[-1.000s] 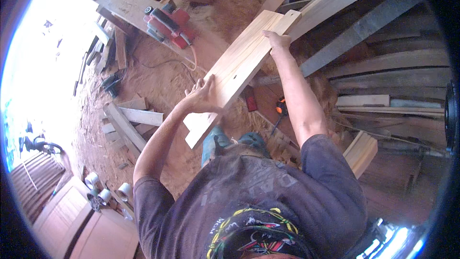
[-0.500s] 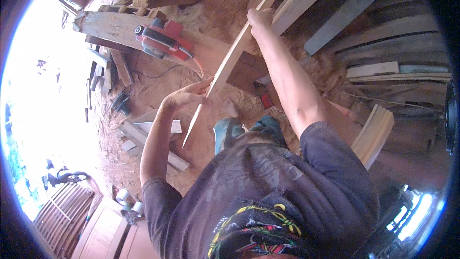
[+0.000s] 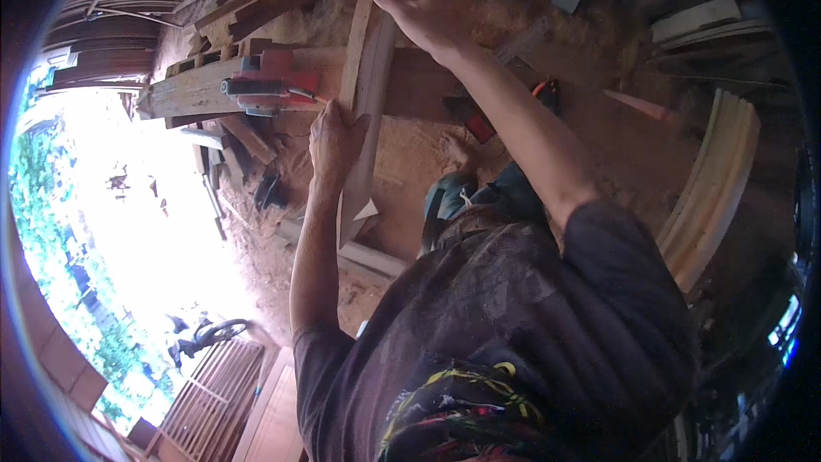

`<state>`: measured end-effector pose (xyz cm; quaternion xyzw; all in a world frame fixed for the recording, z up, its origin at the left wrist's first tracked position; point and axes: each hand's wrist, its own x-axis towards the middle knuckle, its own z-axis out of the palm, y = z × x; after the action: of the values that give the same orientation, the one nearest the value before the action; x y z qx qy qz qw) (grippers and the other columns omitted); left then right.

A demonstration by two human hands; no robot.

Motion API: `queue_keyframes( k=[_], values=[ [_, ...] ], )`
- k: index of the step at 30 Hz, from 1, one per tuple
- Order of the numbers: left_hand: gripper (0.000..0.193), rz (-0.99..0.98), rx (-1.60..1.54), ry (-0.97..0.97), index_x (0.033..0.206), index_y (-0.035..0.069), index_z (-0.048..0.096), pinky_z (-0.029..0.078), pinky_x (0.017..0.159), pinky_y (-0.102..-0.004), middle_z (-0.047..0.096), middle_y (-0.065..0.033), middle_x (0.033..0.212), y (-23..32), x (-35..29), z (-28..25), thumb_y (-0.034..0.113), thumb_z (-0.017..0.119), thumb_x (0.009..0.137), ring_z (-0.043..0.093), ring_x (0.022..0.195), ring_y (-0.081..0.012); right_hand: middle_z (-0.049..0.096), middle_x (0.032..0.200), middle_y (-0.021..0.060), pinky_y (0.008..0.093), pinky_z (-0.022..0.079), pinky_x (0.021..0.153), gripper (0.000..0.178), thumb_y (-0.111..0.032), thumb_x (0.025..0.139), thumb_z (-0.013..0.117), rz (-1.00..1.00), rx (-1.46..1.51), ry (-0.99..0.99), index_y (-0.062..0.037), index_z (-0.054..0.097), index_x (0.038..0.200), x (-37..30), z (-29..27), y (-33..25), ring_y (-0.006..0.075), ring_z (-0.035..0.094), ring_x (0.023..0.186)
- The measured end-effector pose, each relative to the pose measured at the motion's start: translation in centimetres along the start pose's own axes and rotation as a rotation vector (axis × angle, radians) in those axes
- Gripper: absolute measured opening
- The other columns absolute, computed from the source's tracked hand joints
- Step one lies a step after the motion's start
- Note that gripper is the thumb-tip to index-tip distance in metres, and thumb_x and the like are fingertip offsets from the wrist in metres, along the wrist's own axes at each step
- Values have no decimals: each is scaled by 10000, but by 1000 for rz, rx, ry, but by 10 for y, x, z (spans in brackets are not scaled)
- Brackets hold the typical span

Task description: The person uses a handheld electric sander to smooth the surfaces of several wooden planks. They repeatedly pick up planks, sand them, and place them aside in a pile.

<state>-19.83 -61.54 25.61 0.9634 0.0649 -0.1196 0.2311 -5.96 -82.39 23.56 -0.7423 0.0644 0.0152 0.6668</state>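
One long board (image 3: 369, 68) showed a narrow edge, and handling it well seemed to call for a well-spaced grip and even support along its length. The left hand (image 3: 335, 144) was closed on its nearer part, with the near end jutting past that grip; the right hand (image 3: 423, 24) lay against the farther part, though whether it gripped or only steadied, I could not tell.

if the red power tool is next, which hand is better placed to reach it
Left, I'd say: the left hand looks closer to the red power tool, though it would probably have to release the wooden board. The right hand is farther away, higher along the board.
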Motion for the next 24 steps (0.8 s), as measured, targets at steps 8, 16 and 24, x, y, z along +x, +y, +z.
queue_keyframes(
  k=[8,16,24],
  values=[
    [457,13,155,121,1032,-63,699,553,852,-518,748,-273,1017,-17,9,-2,328,840,842,730,967,-445,720,1049,52,289,549,893,349,-259,1082,668,281,266,-178,14,668,1299,-247,-176,55,111,677,971],
    [586,-205,-88,-44,1302,-48,660,567,901,-368,746,-108,1157,-43,17,-35,429,756,976,718,1034,-231,786,1030,148,416,597,819,334,-349,1029,707,556,-374,8,-61,714,1199,-473,-258,333,306,771,951],
    [663,-120,-88,-56,1659,23,320,324,1248,-360,383,-111,1689,-39,22,-82,450,414,1161,394,1517,-210,780,1067,154,444,587,838,323,-374,1052,657,656,-534,-142,-82,724,1171,-565,-213,449,345,757,992]
  ],
)
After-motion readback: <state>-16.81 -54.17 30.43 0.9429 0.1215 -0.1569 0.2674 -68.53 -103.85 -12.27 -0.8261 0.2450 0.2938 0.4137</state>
